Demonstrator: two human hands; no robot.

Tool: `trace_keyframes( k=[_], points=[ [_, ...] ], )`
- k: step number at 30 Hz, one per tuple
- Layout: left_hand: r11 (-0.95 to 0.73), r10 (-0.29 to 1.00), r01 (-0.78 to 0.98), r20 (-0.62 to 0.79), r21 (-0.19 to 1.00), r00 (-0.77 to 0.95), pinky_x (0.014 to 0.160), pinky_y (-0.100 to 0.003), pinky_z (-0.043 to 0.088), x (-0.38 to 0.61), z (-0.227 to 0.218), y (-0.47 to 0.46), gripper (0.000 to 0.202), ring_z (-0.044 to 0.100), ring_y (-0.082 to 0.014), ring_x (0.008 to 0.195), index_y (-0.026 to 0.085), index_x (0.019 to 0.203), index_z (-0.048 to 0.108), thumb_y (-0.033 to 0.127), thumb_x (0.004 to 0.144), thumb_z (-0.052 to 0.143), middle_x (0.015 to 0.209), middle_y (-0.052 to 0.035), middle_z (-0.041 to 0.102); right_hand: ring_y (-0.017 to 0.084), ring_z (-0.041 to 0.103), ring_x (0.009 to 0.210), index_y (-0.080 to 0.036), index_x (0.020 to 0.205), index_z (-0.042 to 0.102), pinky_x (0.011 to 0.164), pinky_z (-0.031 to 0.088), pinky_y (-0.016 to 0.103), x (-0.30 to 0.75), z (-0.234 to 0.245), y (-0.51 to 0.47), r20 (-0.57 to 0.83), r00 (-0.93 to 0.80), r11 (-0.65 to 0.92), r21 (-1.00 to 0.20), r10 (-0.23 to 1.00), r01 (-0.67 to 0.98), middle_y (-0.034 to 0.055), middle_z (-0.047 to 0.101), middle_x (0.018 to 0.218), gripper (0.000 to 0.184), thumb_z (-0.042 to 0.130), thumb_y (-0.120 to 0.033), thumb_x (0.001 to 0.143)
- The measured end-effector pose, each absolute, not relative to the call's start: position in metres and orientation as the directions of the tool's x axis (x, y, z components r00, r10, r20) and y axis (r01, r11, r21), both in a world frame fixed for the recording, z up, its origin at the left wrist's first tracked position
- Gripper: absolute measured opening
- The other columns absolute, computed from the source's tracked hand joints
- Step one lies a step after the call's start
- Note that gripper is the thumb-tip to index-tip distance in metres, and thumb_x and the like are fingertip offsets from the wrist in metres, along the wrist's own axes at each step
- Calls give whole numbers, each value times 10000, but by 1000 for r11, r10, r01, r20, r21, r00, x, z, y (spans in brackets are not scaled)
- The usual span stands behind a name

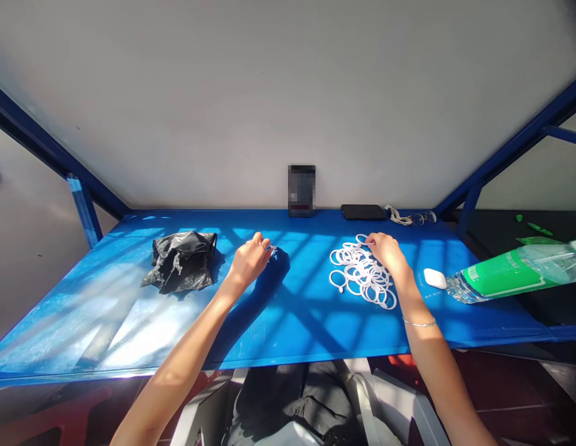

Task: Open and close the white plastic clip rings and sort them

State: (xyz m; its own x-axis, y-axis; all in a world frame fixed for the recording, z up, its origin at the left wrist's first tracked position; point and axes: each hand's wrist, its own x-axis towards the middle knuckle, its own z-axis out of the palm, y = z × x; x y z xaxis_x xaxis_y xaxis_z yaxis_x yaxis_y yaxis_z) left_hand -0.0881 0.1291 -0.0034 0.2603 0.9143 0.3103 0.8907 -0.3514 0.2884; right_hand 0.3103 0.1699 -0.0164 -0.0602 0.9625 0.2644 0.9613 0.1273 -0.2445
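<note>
Head view: on the blue table [288,337], find thin white plastic-looking rings [365,271] heaped at three o'clock from the left hand [251,259], pinched on a tiny white piece [274,248]; nearer the right hand [386,249], touching their twelve-o'clock edge; cannot tell if gripping.

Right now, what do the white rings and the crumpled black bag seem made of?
White rings: probably smooth, hard plastic, since they keep even, round shapes. Black bag: likely thin plastic film, slightly glossy, with sharp creases and ragged edges.

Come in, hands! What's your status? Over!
Left hand pinching small white piece. Right hand at white ring pile. Black bag left of both hands, out of the way.
</note>
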Motion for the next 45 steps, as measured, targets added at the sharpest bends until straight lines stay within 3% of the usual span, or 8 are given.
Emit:
trace_keyframes(
  k=[5,11,13,20,26,30,37,45],
  points=[
    [-461,874,802,347,380,339,647,-284,443,-73,9,119,264,599,-171,733,175,1127,606,324,1008,423,1157,-122,615,276,674,854,-127,1015,712,786,535,395,287,7,160,357,-22,187,-436,934,880,174,706,991,305,467,-300,959],
    [-591,807,584,405,557,430,846,-357,513,-41,4,100,366,633,-255,1070,204,1322,558,340,997,459,1351,-157,563,260,654,966,-212,1043,720,840,524,382,218,21,129,288,-353,447,-705,890,551,103,692,1058,332,494,-448,989],
    [-585,809,540,386,605,444,840,-361,511,-35,-1,97,354,623,-268,1084,207,1292,592,349,990,475,1324,-158,584,250,653,967,-237,1019,730,879,512,394,198,17,120,249,-446,464,-745,860,479,78,696,1046,310,512,-455,989],
    [-438,870,384,276,813,407,669,-283,434,-31,-9,99,325,565,-172,703,189,860,704,453,943,535,830,-75,644,221,631,919,-225,972,716,853,511,373,173,2,108,222,-525,444,-827,822,345,63,664,972,343,549,-524,974],
    [-170,902,158,89,973,422,633,-278,433,-25,0,94,505,585,-164,659,143,764,653,627,880,569,708,-61,651,189,599,821,-206,889,655,697,508,319,175,5,110,140,-461,271,-934,876,231,62,605,985,447,582,-647,899],
    [-20,863,-42,38,999,504,648,-270,441,-19,-1,93,541,572,-135,641,136,788,602,675,823,628,693,-37,629,128,458,526,-206,805,551,484,359,273,172,5,108,-59,-571,22,-991,819,134,-7,549,655,532,553,-734,869],
    [223,829,-284,-29,932,558,582,-256,361,-14,-4,96,546,438,-86,543,165,641,451,626,794,700,593,46,418,101,252,503,-224,670,439,463,265,271,163,1,105,-44,-570,-121,-988,821,-99,-56,343,613,568,663,-729,805],
    [295,779,-354,-8,888,627,595,-277,324,-15,2,96,587,382,-95,545,179,576,368,585,749,755,577,47,343,99,300,558,-198,654,476,527,328,239,161,-2,104,-26,-595,-258,-916,803,-307,-53,368,613,538,807,-612,747]
  ],
)
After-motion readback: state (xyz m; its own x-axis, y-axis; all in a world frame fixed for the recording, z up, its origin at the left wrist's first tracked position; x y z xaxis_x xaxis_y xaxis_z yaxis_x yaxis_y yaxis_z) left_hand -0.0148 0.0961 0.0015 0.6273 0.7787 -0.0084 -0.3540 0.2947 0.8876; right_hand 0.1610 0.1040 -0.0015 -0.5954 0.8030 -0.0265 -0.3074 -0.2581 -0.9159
